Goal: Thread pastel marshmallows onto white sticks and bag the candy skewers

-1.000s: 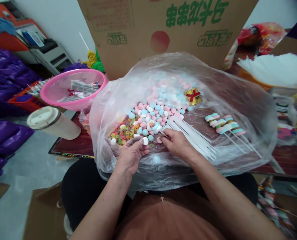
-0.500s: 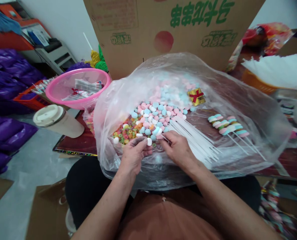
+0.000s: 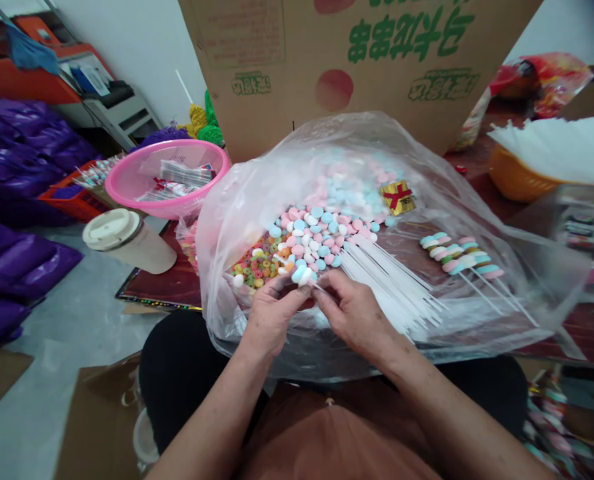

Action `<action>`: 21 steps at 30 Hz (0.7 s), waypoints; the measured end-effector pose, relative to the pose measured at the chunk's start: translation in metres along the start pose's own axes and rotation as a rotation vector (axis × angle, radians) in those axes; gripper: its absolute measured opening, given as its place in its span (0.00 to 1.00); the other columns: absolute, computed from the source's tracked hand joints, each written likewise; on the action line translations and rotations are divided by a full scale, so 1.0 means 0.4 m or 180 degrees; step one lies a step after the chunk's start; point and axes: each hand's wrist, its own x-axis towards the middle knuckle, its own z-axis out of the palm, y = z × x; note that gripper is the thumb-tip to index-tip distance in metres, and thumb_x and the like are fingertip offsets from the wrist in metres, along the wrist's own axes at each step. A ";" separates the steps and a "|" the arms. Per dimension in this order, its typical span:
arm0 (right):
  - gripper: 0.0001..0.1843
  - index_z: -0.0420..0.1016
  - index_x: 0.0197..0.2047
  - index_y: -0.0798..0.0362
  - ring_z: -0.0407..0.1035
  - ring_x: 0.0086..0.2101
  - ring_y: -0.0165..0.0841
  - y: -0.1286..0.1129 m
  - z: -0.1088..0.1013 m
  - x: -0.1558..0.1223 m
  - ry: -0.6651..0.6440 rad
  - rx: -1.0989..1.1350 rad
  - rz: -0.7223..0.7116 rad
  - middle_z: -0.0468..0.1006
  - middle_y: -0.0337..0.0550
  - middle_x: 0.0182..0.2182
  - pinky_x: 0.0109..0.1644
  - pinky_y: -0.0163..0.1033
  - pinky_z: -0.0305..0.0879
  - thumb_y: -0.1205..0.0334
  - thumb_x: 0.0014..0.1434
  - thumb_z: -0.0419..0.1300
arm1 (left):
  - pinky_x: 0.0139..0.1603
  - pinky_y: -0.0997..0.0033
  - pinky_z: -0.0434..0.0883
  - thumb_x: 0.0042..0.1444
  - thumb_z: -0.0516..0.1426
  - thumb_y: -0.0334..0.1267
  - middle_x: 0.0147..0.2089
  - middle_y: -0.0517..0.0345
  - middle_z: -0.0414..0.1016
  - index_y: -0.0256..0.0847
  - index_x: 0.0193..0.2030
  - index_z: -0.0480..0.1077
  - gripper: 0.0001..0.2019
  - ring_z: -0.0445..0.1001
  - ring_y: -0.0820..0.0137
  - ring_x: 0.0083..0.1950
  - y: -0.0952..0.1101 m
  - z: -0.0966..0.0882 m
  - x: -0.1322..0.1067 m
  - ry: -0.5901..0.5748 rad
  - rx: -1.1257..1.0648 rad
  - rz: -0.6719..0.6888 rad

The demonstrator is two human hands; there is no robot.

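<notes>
My left hand (image 3: 271,317) pinches a couple of pastel candy pieces (image 3: 301,274) at its fingertips. My right hand (image 3: 349,313) is closed on a thin white stick (image 3: 318,288) whose tip meets those candies. Both hands rest at the near rim of a clear plastic bag (image 3: 477,200). Inside lie a heap of pink, blue and white candies (image 3: 321,227), small coloured ring candies (image 3: 261,263), a bundle of white sticks (image 3: 391,280) and finished candy skewers (image 3: 459,257).
A pink basket (image 3: 169,177) with wrappers and a lidded cup (image 3: 127,240) are at the left. A big cardboard box (image 3: 347,67) stands behind the bag. Purple bags (image 3: 17,253) lie far left; an orange bowl (image 3: 519,180) sits right.
My hands have drawn together and lifted slightly; the candy in my left fingers now meets the stick tip held by my right hand. The view shifted a little.
</notes>
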 end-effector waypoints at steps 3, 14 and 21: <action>0.08 0.70 0.40 0.53 0.67 0.33 0.31 0.017 0.001 0.002 0.0144 0.0489 -0.0032 0.75 0.41 0.32 0.37 0.34 0.62 0.62 0.58 0.53 | 0.35 0.70 0.73 0.41 0.65 0.32 0.31 0.58 0.77 0.37 0.33 0.76 0.09 0.74 0.72 0.33 0.007 -0.004 0.001 -0.0137 -0.0084 -0.0171; 0.10 0.71 0.33 0.54 0.68 0.29 0.30 0.037 0.033 0.010 0.0225 0.1682 0.0540 0.74 0.39 0.27 0.33 0.33 0.64 0.57 0.57 0.53 | 0.39 0.71 0.72 0.35 0.67 0.32 0.32 0.58 0.78 0.36 0.35 0.74 0.16 0.74 0.73 0.33 -0.008 0.009 0.005 0.0145 0.0183 0.0120; 0.12 0.73 0.37 0.53 0.70 0.28 0.31 0.036 -0.056 -0.108 0.0151 -0.0095 0.0148 0.76 0.41 0.27 0.33 0.33 0.63 0.63 0.60 0.49 | 0.30 0.72 0.72 0.34 0.67 0.34 0.30 0.60 0.76 0.35 0.35 0.72 0.18 0.73 0.73 0.28 -0.008 0.007 0.028 0.0808 0.0207 0.0216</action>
